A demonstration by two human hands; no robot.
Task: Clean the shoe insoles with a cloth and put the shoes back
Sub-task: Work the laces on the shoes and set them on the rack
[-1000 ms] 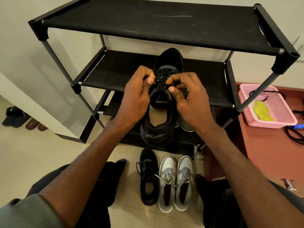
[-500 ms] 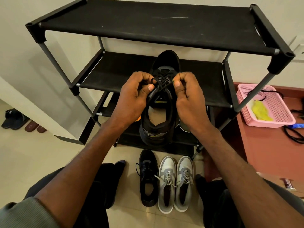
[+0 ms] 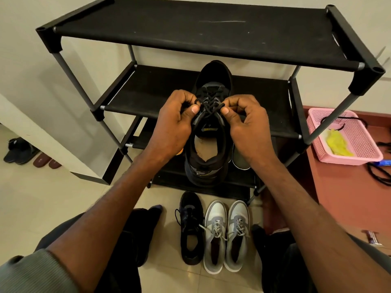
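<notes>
— What is the biggest thing in front of the person?

— A black fabric shoe rack with grey metal posts [image 3: 203, 32], standing on a pale tiled floor [image 3: 42, 197] against a light wall. It has several tiers, and the top one is bare black cloth.

— And to the right of it?

— A reddish-brown counter [image 3: 347, 191] that carries a pink perforated plastic basket [image 3: 357, 153]. A crumpled yellow cloth [image 3: 337, 142] lies inside the basket, with a black cord draped over its rim.

— Where is the shoe being worked on?

— The black lace-up sports shoe [image 3: 208, 132] is held up in front of the rack's middle tier, toe pointing away, heel toward the person. Its tan insole [image 3: 203, 149] shows through the opening.

— What are the hands doing?

— Both are curled. The left hand [image 3: 175, 125] pinches one end of the black shoelace [image 3: 208, 105] between thumb and fingers, and the right hand [image 3: 245, 127] pinches the other end, so the lace crosses just above the tongue between the two thumbs.

— Anything on the floor?

— Just before the rack, a second black sports shoe [image 3: 191, 227] stands with its lace loose, and just beside it on the right is a pair of grey and white lace-up sneakers [image 3: 227, 235], touching each other. Far off to the left, near the wall, lie dark sandals [image 3: 18, 149] and a pair of brown slippers [image 3: 47, 162].

— And lower on the rack?

— A pale shoe heel [image 3: 240, 161] peeks out on a low tier, right of the held shoe.
</notes>
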